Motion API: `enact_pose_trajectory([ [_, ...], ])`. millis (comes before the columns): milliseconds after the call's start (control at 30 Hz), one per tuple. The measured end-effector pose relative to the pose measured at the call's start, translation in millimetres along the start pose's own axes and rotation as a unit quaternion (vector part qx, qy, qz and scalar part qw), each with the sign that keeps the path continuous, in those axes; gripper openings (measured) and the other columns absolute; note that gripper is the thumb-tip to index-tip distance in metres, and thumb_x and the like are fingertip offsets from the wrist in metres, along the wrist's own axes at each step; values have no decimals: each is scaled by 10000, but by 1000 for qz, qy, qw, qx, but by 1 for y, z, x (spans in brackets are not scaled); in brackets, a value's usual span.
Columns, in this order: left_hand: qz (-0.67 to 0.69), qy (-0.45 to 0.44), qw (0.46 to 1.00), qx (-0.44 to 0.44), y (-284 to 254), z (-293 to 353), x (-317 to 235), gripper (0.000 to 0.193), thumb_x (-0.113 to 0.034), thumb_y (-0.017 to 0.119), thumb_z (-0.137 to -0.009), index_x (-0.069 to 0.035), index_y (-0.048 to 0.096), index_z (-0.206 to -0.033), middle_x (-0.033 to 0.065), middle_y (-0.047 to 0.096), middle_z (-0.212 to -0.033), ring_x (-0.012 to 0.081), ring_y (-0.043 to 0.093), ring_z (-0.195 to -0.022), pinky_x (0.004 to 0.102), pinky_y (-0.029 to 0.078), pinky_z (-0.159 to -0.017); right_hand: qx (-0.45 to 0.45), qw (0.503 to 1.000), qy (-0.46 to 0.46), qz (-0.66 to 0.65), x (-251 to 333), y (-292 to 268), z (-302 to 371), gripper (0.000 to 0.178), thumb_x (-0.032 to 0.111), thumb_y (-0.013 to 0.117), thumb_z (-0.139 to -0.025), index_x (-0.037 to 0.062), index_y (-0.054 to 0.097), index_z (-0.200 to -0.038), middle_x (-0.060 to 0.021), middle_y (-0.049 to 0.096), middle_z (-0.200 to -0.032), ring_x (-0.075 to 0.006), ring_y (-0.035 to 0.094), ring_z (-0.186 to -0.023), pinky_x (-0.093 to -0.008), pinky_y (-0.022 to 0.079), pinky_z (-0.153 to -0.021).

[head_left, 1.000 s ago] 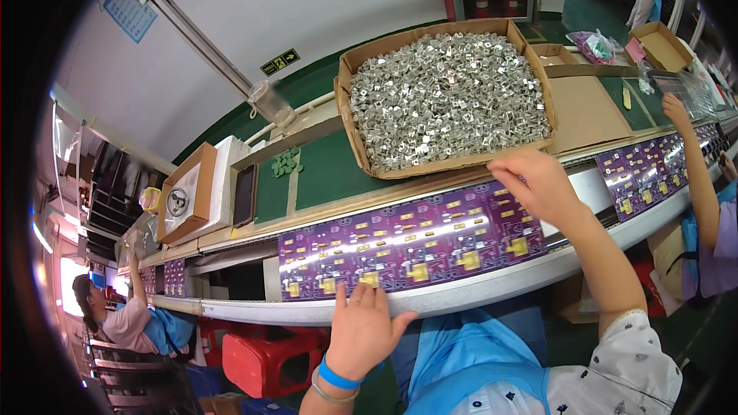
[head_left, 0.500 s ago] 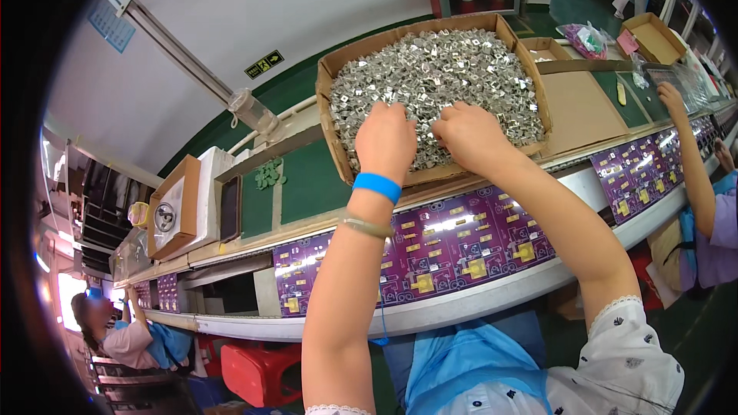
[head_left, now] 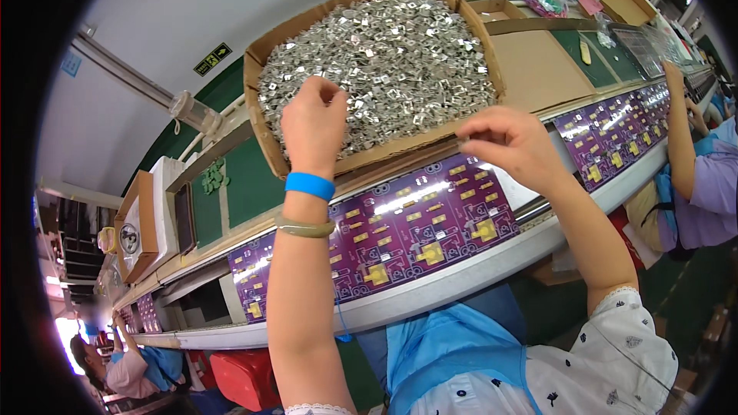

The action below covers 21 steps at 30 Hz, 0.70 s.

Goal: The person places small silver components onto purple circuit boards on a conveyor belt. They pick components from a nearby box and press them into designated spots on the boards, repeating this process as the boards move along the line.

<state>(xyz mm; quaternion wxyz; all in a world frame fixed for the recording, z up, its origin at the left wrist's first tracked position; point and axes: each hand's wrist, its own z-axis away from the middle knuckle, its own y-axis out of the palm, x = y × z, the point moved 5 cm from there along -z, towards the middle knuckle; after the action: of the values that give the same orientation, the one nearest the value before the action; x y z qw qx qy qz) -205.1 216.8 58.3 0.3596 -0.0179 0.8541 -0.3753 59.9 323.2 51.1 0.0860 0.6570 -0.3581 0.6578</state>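
Note:
A shallow cardboard box [head_left: 450, 142] is heaped with small silvery metal parts [head_left: 384, 69]. My left hand [head_left: 315, 119] is over the box's near left part, its fingers curled together in a pinch; what they hold, if anything, is hidden. Past the box's near right corner, my right hand [head_left: 516, 146] hovers above the boards with thumb and fingertips closed on a small metal part [head_left: 463, 141]. Below both hands runs a row of purple circuit boards [head_left: 400, 223] carrying yellow components, partly covered by my left forearm.
A metal rail [head_left: 430, 292] edges the line in front of me. Left of the box lie small green pieces [head_left: 215, 177], a clear plastic jug [head_left: 192, 113] and a carton [head_left: 138, 223]. A cardboard sheet [head_left: 534, 69] lies on the right. Co-workers sit at both sides, one reaching over boards [head_left: 615, 134].
My right hand has lifted out of the heap and come nearer, over the boards, pinching a small part. My left hand stays above the box. The whole view has shifted.

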Motion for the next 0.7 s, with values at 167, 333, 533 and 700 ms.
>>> enact_pose_trajectory([
  [167,8,31,999,9,1,0,9,228,-153,716,-845,-35,746,-1037,143,734,-920,262,717,-805,389,561,-758,-1,983,-110,144,-26,-11,15,165,50,714,-864,27,754,-1022,-94,706,-972,-246,682,-899,-332,548,-793],
  [333,-8,28,999,39,-2,6,0,249,-165,725,-860,-33,747,-1069,134,691,-959,244,687,-796,370,550,-758,18,939,-194,282,-34,-2,10,150,45,697,-841,26,744,-983,-117,719,-959,-308,687,-915,-392,557,-812],
  [533,33,16,998,46,-5,18,-4,245,-156,755,-856,-24,745,-1062,129,689,-926,213,680,-781,344,546,-727,45,905,-247,343,-31,6,7,194,32,696,-793,17,732,-983,-121,727,-913,-324,693,-890,-421,559,-798],
  [700,77,-4,994,82,-5,23,-13,244,-152,742,-880,-3,737,-1073,75,701,-908,126,659,-788,284,537,-729,49,892,-257,368,-28,8,8,192,41,721,-792,20,732,-982,-124,725,-920,-318,696,-871,-414,558,-776],
])
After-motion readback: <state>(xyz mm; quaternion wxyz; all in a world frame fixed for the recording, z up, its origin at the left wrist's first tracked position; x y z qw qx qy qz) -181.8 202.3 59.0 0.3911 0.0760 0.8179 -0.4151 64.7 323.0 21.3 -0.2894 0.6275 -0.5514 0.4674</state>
